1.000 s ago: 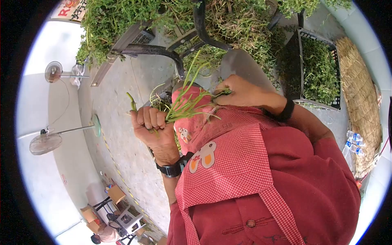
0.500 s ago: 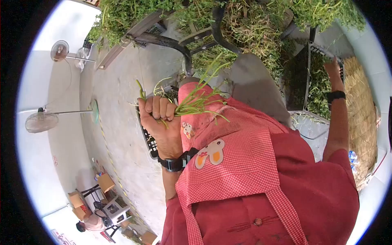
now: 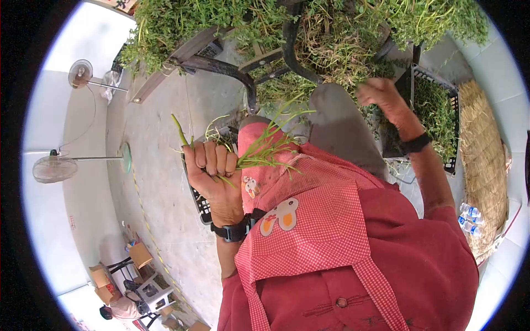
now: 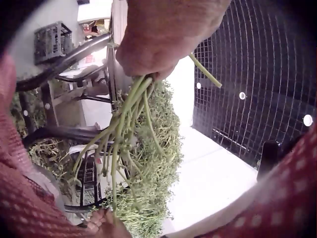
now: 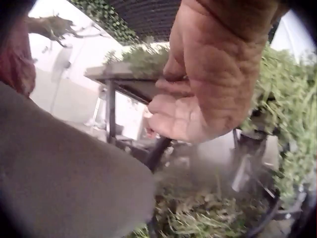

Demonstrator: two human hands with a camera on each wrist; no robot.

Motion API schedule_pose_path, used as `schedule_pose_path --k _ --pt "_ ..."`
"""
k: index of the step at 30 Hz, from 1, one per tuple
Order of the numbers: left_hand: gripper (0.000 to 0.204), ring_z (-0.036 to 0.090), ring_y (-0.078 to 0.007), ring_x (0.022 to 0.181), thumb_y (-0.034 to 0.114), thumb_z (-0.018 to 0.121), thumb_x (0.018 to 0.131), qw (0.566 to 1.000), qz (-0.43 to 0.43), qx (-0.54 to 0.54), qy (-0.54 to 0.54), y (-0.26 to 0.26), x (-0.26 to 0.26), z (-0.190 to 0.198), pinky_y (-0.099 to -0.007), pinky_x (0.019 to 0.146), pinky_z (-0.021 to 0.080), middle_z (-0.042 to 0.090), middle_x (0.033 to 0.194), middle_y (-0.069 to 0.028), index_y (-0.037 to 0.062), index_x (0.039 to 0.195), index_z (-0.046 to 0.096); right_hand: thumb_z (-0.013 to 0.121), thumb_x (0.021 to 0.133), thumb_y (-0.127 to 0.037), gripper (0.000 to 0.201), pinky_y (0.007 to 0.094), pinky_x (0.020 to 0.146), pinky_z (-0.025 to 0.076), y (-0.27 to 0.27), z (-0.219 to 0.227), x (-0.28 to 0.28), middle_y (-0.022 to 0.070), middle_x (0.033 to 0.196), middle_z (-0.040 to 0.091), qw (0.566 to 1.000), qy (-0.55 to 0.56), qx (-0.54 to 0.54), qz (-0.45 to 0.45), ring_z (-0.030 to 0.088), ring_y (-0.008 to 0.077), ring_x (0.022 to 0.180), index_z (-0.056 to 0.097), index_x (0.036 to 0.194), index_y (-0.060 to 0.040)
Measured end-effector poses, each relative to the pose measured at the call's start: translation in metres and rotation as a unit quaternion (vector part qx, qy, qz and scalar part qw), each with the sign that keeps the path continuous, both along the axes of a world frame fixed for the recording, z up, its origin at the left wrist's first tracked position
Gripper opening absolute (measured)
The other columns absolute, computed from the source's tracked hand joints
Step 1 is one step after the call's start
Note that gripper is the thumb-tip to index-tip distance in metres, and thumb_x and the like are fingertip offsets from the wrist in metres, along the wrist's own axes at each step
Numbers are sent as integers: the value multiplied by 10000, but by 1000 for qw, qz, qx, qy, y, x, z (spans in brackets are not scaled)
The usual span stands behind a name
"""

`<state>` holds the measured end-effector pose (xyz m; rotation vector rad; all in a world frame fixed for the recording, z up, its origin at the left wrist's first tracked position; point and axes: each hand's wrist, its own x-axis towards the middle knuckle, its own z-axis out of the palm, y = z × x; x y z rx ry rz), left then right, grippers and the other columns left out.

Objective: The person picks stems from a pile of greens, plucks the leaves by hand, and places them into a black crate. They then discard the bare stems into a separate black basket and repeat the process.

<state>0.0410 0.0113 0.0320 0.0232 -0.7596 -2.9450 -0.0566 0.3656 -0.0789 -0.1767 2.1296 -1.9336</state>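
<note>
My left hand (image 3: 212, 179) grips a small bunch of green stems (image 3: 262, 151) over the apron at my left knee, their leafy ends pointing right. In the left wrist view the stems (image 4: 119, 134) hang below the curled fingers of that hand (image 4: 166, 39). Off to the right, my right hand (image 3: 381, 96) is raised beside my grey-trousered knee, blurred in the head view. The right wrist view shows this hand (image 5: 213, 74) with loosely bent fingers and nothing visible in them. A black crate of greens (image 3: 433, 113) stands right of it.
Leafy greens (image 3: 204, 22) cover the table ahead, and its black curved legs (image 3: 287, 47) stand before my knees. Cut plants (image 3: 337, 52) lie heaped underneath. Another black crate (image 3: 201, 204) sits below my left hand. A straw roll (image 3: 483, 165) and bottles (image 3: 469, 220) are at the right.
My right hand left the stems at my lap, reached out to the crate on the right, then came back toward my knee. The left hand has kept its grip on the stems.
</note>
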Motion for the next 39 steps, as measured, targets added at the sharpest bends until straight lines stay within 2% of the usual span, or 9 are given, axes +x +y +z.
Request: schedule_pose_path --k 6,11,14,19,23,25,28,34,39 --pt "410 150 -73 408 310 353 975 999 0 -42 17 4 4 3 -244 368 132 219 484 41 127 609 336 554 887 -319 359 237 581 504 -80 76 18 77 817 652 989 -39 -38 141 626 132 717 633 953 25" --pt "411 146 -70 409 316 352 976 999 14 -53 3 8 5 3 -242 375 128 218 485 42 128 610 340 577 876 -261 294 232 550 497 -96 64 19 57 810 656 977 -60 -84 185 621 112 700 644 923 22" --pt "412 148 -69 412 320 353 975 998 8 -62 -1 7 5 0 -241 379 127 219 486 43 131 609 341 580 858 -209 246 230 531 492 -98 56 21 48 713 649 982 -50 -86 158 615 101 615 651 879 25" --pt "414 155 -67 418 327 358 973 995 -1 -97 -13 18 2 -3 -238 380 131 224 493 46 137 607 334 550 840 -151 215 224 507 483 -102 40 16 63 567 605 981 116 151 31 584 105 478 644 833 42" --pt "414 158 -68 419 330 373 970 995 -9 -96 0 11 3 0 -237 378 135 227 496 47 139 606 328 489 873 -95 192 229 492 476 -76 32 -1 59 681 600 983 36 178 -42 563 102 529 613 876 51" --pt "410 158 -67 419 326 378 970 994 18 -102 -20 12 3 0 -232 379 141 226 496 48 140 607 328 506 888 -190 208 224 478 457 -71 38 5 57 708 616 992 -62 -100 -41 575 98 550 587 878 1" --pt "410 158 -66 422 329 375 971 995 8 -99 -21 13 1 -5 -230 385 148 227 497 49 141 609 329 515 905 -234 206 203 447 398 -70 42 15 15 685 545 977 -105 -162 88 513 80 535 550 894 -31" --pt "411 163 -69 427 332 382 968 993 5 -113 -16 12 1 -5 -233 399 152 236 500 47 138 610 329 562 892 -276 237 185 449 332 -89 43 37 -22 639 486 966 -63 -224 115 439 51 514 578 870 -41" --pt "406 166 -70 431 337 383 966 994 5 -105 -19 10 2 -10 -235 400 154 240 504 45 135 617 341 618 856 -276 259 187 459 331 -101 58 42 -43 665 503 992 49 -23 112 426 35 541 617 916 -24"
